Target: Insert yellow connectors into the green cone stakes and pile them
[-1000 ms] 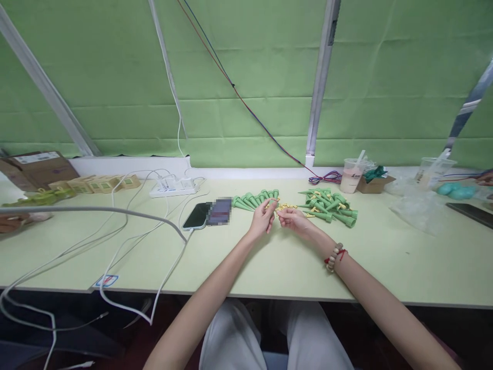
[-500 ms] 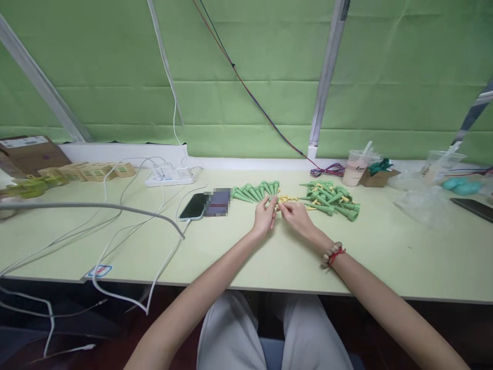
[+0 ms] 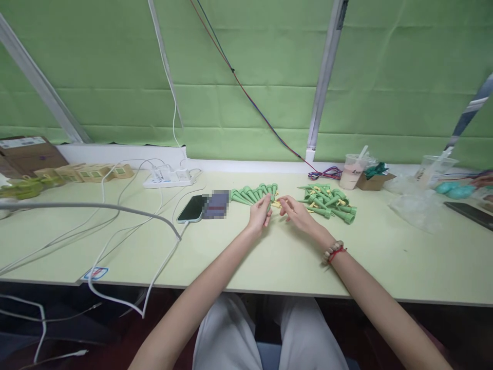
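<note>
From out here I see a row of cones (image 3: 252, 194) behind my left hand (image 3: 259, 216), phone (image 3: 192, 209) farther left, a cone pile (image 3: 326, 198) right of my right hand (image 3: 298, 213), a cup (image 3: 351, 177) behind it.

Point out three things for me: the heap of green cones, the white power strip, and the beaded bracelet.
Heap of green cones (image 3: 327, 200): head view, near the heap's middle.
White power strip (image 3: 172, 182): head view, middle of its body.
Beaded bracelet (image 3: 330, 251): head view, on its beads.

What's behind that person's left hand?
Green cones lie just beyond the left hand, some partly hidden by it. Whatever its palm and curled fingers cover can't be seen.
</note>
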Tool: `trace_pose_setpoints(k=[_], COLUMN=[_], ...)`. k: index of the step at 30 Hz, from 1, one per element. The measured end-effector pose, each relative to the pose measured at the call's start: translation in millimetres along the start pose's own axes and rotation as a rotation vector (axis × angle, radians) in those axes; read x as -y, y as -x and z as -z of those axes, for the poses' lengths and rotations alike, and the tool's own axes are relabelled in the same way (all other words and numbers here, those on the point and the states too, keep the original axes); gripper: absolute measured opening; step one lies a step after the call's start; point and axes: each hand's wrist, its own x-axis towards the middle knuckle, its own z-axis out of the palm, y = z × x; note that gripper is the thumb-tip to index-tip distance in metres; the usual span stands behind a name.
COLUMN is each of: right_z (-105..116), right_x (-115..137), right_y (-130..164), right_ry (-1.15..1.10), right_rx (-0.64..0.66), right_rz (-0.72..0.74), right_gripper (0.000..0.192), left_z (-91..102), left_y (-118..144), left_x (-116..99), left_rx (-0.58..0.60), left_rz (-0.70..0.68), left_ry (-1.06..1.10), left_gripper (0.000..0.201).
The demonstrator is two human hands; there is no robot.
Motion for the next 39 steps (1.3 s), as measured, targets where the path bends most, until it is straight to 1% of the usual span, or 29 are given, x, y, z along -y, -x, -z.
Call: trace_pose_setpoints(k=[2, 4, 6, 10, 13, 15, 16, 18, 22, 23, 25, 26, 28, 30, 32, 33, 36, 39], right_z=[2, 3, 4, 4, -3, -12, -17, -25, -33, -33, -33, -32, -32, -30, -28, -26, -21, -19], right_x=[-1, -1, -1, 2, 6, 10, 12, 16, 21, 21, 21, 21, 18, 15, 11, 9, 5, 3], right_y=[-1, -2, -3, -3, 0, 2, 2, 0, -5, -5, -4, -4, -1, 2, 4, 5, 5, 3], right_ry=[0.041, 0.11, 0.175, 0.257, 0.177, 0.025, -0.084, -0.309, -0.748, -0.839, -0.928, -0.904, -0.721, -0.443, -0.179, -0.065, 0.239, 0.461], right_rx=[0.054, 0.074, 0.1, 0.149, 0.086, 0.028, 0.008, 0.018, 0.177, 0.215, 0.261, 0.276, 0.251, 0.154, 0.056, 0.029, 0.03, 0.043], right_rz=[0.075, 0.16, 0.214, 0.243, 0.209, 0.132, 0.065, -0.09, -0.437, -0.49, -0.524, -0.517, -0.441, -0.271, -0.068, 0.019, 0.192, 0.256], right_gripper=[0.032, 0.029, 0.027, 0.026, 0.034, 0.038, 0.04, 0.044, 0.046, 0.045, 0.044, 0.045, 0.048, 0.045, 0.037, 0.033, 0.022, 0.022], left_z=[2.6, 4.6, 5.8, 4.9, 2.0, 0.2, -0.4, -0.8, 0.3, 0.7, 1.9, 2.7, 5.1, 7.7, 9.5, 9.8, 7.5, 2.7], left_y=[-1, -1, -1, 0, 0, 0, 1, 2, 5, 5, 5, 4, 2, -1, -2, -1, 4, 10], left_x=[-2, -4, -4, 0, 4, 6, 6, 5, 0, -1, -3, -3, -4, -4, -4, -3, 0, 6], left_rx=[0.013, 0.033, 0.036, 0.023, 0.037, 0.048, 0.046, 0.009, -0.077, -0.086, -0.096, -0.105, -0.127, -0.158, -0.176, -0.177, -0.134, -0.074], left_rz=[0.04, 0.064, 0.086, 0.123, 0.096, 0.055, 0.026, -0.048, -0.251, -0.295, -0.342, -0.333, -0.265, -0.194, -0.149, -0.136, -0.153, -0.236], left_ry=[0.025, 0.028, 0.01, -0.023, -0.045, -0.048, -0.043, -0.032, -0.092, -0.124, -0.173, -0.176, -0.14, -0.085, -0.047, -0.04, -0.067, -0.126], left_gripper=[0.047, 0.043, 0.042, 0.045, 0.047, 0.049, 0.05, 0.05, 0.052, 0.054, 0.057, 0.059, 0.065, 0.071, 0.072, 0.071, 0.06, 0.051])
